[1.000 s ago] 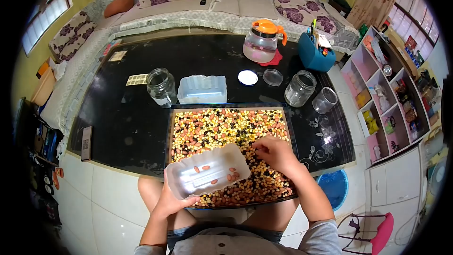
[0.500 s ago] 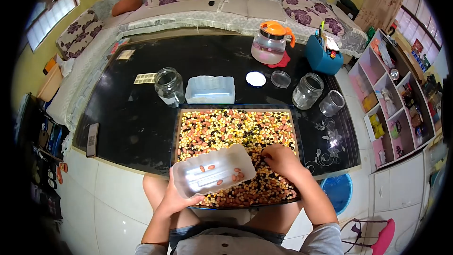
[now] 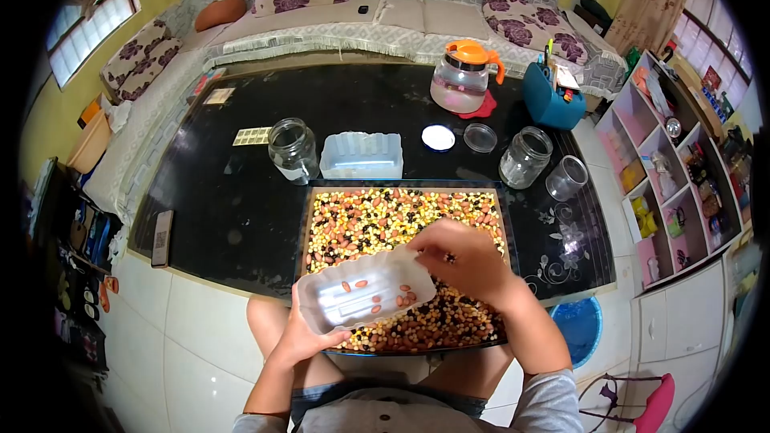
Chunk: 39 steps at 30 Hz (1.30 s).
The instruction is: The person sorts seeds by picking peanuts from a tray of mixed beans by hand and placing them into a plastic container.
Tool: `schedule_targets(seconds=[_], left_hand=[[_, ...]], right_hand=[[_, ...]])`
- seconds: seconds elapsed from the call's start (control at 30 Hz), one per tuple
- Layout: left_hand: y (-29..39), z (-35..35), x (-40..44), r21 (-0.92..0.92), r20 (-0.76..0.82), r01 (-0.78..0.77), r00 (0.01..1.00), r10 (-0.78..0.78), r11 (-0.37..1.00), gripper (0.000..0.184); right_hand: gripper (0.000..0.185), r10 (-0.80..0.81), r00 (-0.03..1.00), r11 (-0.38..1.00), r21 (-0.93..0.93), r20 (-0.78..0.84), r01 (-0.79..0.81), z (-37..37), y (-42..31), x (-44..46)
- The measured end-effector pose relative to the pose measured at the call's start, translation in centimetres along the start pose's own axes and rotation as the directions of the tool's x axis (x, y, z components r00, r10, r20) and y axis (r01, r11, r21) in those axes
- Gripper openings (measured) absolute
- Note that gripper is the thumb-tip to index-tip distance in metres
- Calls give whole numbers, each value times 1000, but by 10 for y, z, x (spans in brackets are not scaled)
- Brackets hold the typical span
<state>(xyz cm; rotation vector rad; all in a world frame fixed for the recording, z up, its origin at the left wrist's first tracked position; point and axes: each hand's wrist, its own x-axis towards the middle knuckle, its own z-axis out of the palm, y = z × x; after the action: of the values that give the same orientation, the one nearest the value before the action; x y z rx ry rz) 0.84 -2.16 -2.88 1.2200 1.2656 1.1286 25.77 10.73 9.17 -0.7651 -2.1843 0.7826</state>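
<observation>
The right hand [image 3: 472, 266] has moved from the mix [image 3: 365, 220] to the tub [image 3: 327, 306], where work now centres; its grip, I can't tell. The left hand [image 3: 306, 338] grasps the tub.

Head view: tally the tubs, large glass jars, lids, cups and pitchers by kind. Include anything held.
Tubs: 2 (held tub in the left hand; table tub)
Large glass jars: 2 (left jar; right jar)
Lids: 2 (white lid; clear lid)
Small clear cup: 1
Pitcher: 1
Total: 8
</observation>
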Motion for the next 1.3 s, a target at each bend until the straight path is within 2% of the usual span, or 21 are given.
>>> schedule_targets(seconds=[0.03,0.1,0.13,0.2,0.23,0.3,0.43,0.47,0.5,0.57,0.7,0.77,0.8,0.87,0.9,0.97,1.0,1.07,1.2,1.27,1.3], left_hand=[[1,0,0,-3,3,-2,1000,2,1000,96],[5,0,-1,57,-10,25,1000,-25,998,95],[11,1,-2,57,-8,24,1000,-23,998,95],[21,6,-1,-49,-41,98,994,-100,994,93],[16,5,-1,-50,-39,96,994,-98,994,93],[1,0,-1,40,-46,59,997,-57,997,92],[8,1,-1,64,-46,68,997,-66,996,92],[14,4,0,29,-45,75,996,-74,997,92],[17,5,0,-7,-43,81,996,-81,997,92],[7,2,1,16,-40,52,998,-51,999,91],[11,5,0,-32,-43,44,998,-45,999,91],[10,4,1,-16,-42,24,999,-25,1000,91],[9,4,1,0,-40,5,999,-5,1000,91],[10,3,1,46,-34,-5,999,6,999,91],[11,2,2,93,-28,-15,999,17,996,91],[12,3,2,67,-32,2,999,0,998,91],[13,4,1,42,-36,18,999,-17,999,91],[14,5,2,32,-36,14,999,-13,999,91],[15,5,3,36,-28,-32,999,33,999,91],[18,6,2,18,-31,-7,999,7,1000,91],[20,6,2,0,-32,19,999,-19,1000,91]], right_hand=[[15,-18,998,1000,-24,-62,16,-5,14,-1],[16,165,981,979,-104,-100,-175,-13,42,-4],[16,165,981,979,-106,-102,-175,-14,55,-7],[18,350,935,905,-240,-48,-351,-15,79,-13],[18,350,935,905,-241,-50,-351,-13,88,-16],[19,404,915,839,-395,-6,-374,-7,106,-22],[16,307,952,864,-424,16,-271,6,121,-27],[13,195,981,886,-430,5,-174,13,132,-30],[13,196,981,886,-429,3,-175,14,134,-30],[12,321,942,833,-503,99,-231,16,135,-30],[10,338,933,842,-484,128,-238,8,123,-32],[10,432,902,816,-439,27,-377,0,103,-28],[10,432,902,815,-439,27,-377,-4,92,-25],[9,293,954,894,-338,-58,-295,-9,67,-16],[9,292,955,894,-338,-58,-294,-10,54,-13],[9,2,997,981,-192,-83,-18,-7,29,-6],[9,0,997,981,-191,-82,-16,-3,19,-3],[9,-165,986,983,-77,16,166,5,5,0],[10,-135,990,990,37,30,134,5,0,-1],[14,65,997,997,-29,-49,-67,-3,11,-3],[14,64,997,997,-30,-49,-65,-5,21,-6]])
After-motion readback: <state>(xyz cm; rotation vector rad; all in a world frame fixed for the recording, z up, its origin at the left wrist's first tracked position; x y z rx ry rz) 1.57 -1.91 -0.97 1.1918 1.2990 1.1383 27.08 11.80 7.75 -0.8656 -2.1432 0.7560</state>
